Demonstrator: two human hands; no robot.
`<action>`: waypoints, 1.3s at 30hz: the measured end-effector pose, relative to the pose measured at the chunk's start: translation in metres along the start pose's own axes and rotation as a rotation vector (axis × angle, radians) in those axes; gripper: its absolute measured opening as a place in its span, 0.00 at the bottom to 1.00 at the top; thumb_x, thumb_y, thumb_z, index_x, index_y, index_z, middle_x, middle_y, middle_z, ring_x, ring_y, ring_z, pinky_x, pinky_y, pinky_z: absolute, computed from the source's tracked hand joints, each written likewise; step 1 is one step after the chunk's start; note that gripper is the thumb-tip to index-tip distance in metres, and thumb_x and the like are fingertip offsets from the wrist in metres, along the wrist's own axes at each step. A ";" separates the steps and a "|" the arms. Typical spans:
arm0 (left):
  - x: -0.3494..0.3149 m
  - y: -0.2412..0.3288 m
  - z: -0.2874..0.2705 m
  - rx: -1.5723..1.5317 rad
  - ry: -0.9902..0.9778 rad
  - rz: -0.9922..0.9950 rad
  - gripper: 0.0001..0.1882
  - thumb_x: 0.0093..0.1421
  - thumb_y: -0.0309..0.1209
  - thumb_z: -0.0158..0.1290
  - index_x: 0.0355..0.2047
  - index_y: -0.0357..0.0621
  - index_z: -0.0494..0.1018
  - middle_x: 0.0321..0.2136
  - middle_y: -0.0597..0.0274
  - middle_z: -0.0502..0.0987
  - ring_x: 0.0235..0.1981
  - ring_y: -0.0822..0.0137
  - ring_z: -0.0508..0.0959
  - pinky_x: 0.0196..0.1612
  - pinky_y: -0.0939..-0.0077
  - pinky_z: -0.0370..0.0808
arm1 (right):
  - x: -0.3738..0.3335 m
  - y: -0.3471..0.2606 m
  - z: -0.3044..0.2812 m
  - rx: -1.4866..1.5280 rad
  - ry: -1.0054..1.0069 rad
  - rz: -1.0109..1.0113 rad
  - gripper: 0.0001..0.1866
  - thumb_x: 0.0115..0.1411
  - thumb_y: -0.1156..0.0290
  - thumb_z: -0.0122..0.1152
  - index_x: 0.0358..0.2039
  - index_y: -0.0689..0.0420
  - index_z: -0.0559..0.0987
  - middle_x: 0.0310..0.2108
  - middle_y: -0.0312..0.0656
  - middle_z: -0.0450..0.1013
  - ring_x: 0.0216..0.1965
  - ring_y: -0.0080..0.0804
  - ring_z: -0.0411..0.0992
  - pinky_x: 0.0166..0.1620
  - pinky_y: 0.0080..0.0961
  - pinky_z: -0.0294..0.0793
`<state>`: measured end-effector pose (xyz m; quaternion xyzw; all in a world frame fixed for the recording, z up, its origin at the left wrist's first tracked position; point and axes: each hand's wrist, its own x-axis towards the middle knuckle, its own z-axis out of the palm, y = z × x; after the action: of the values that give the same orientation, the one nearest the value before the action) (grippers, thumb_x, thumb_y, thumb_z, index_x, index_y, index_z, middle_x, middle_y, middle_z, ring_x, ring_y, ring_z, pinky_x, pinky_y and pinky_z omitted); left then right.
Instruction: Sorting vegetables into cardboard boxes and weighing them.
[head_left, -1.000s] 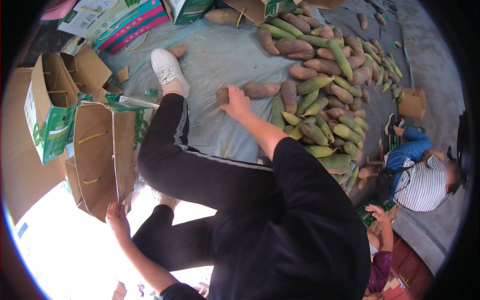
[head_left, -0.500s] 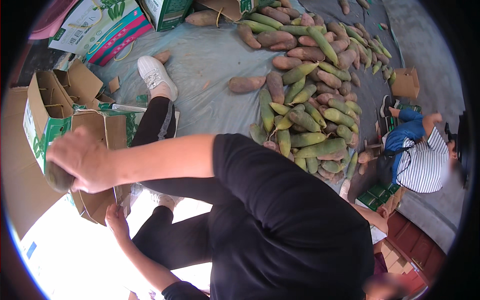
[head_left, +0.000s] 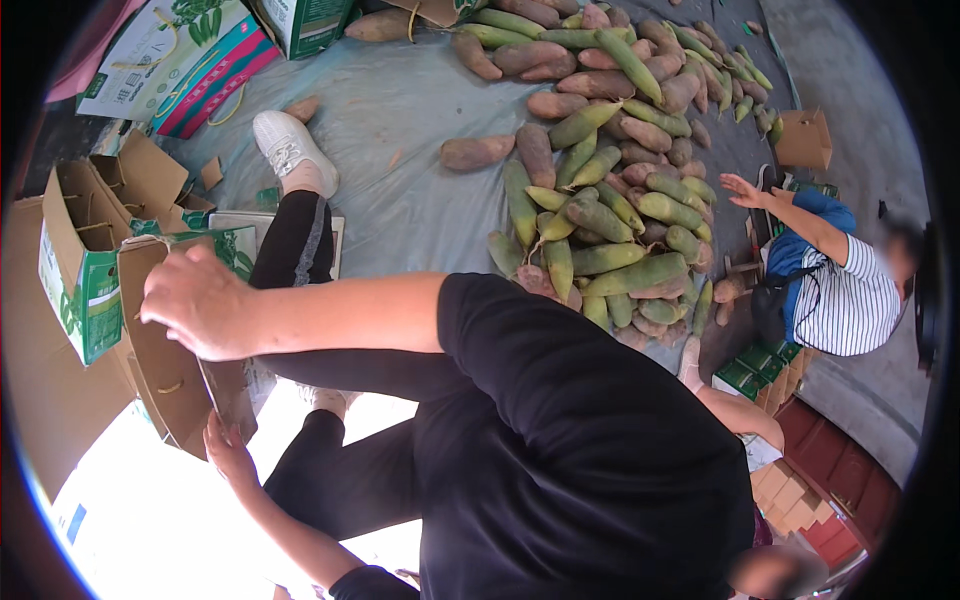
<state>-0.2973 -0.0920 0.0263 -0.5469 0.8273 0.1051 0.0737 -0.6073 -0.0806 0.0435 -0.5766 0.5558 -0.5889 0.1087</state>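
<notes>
Cardboard box (head_left: pixel 150 340), open-topped and brown inside with a green and white printed outside, stands at the person's left, just beside a second open box (head_left: pixel 85 250) of the same kind. The right hand (head_left: pixel 195 305) reaches across the body and rests over the near box's upper edge, knuckles up, fingers curled downward; what the fingertips press on is hidden behind the hand, so I cannot tell whether they clamp anything. The left hand (head_left: pixel 228 450) sits lower, fingers bent against the bottom of a box flap (head_left: pixel 232 395) that hangs between the two hands; whether it grips the flap or only touches it is unclear. Both arms belong to the person in a black shirt and black trousers, one leg stretched out to a white sneaker (head_left: pixel 290 150) on a grey tarp (head_left: pixel 400 190). Beyond the leg, a big pile of green and brown-purple elongated tubers (head_left: pixel 610 200) lies on the tarp. At the right a second person in a striped shirt (head_left: pixel 850 300) reaches a hand (head_left: pixel 742 190) toward the pile. More printed cartons (head_left: pixel 175 65) lie at the upper left.
</notes>
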 end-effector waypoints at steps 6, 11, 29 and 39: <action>-0.021 0.069 -0.022 0.214 0.071 0.041 0.35 0.45 0.23 0.58 0.56 0.41 0.61 0.51 0.46 0.67 0.52 0.48 0.67 0.55 0.54 0.61 | -0.033 0.060 -0.038 -0.098 0.059 0.127 0.13 0.45 0.73 0.64 0.34 0.50 0.76 0.37 0.36 0.69 0.43 0.36 0.65 0.44 0.35 0.60; -0.077 0.122 -0.070 -0.077 -0.381 0.331 0.27 0.35 0.26 0.63 0.41 0.45 0.73 0.43 0.59 0.69 0.50 0.54 0.66 0.54 0.57 0.58 | -0.082 0.124 -0.078 -0.237 0.027 0.308 0.13 0.44 0.73 0.63 0.33 0.50 0.77 0.37 0.38 0.71 0.43 0.39 0.67 0.44 0.39 0.64; -0.181 0.163 -0.029 -1.115 -0.845 0.137 0.14 0.36 0.22 0.62 0.28 0.40 0.77 0.37 0.58 0.72 0.41 0.62 0.71 0.47 0.67 0.68 | -0.178 0.184 -0.141 -0.440 -0.145 0.721 0.14 0.48 0.76 0.58 0.38 0.51 0.75 0.41 0.41 0.70 0.50 0.42 0.64 0.49 0.40 0.63; -0.182 0.187 -0.023 -1.476 -0.720 -0.162 0.09 0.44 0.11 0.52 0.25 0.35 0.71 0.38 0.55 0.68 0.42 0.61 0.71 0.45 0.71 0.70 | -0.198 0.203 -0.149 -0.461 -0.167 0.845 0.13 0.48 0.76 0.57 0.37 0.50 0.77 0.41 0.39 0.70 0.50 0.39 0.64 0.50 0.41 0.61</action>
<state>-0.3981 0.1345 0.1094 -0.4455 0.4291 0.7849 -0.0369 -0.7686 0.0781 -0.1830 -0.3547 0.8465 -0.3067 0.2521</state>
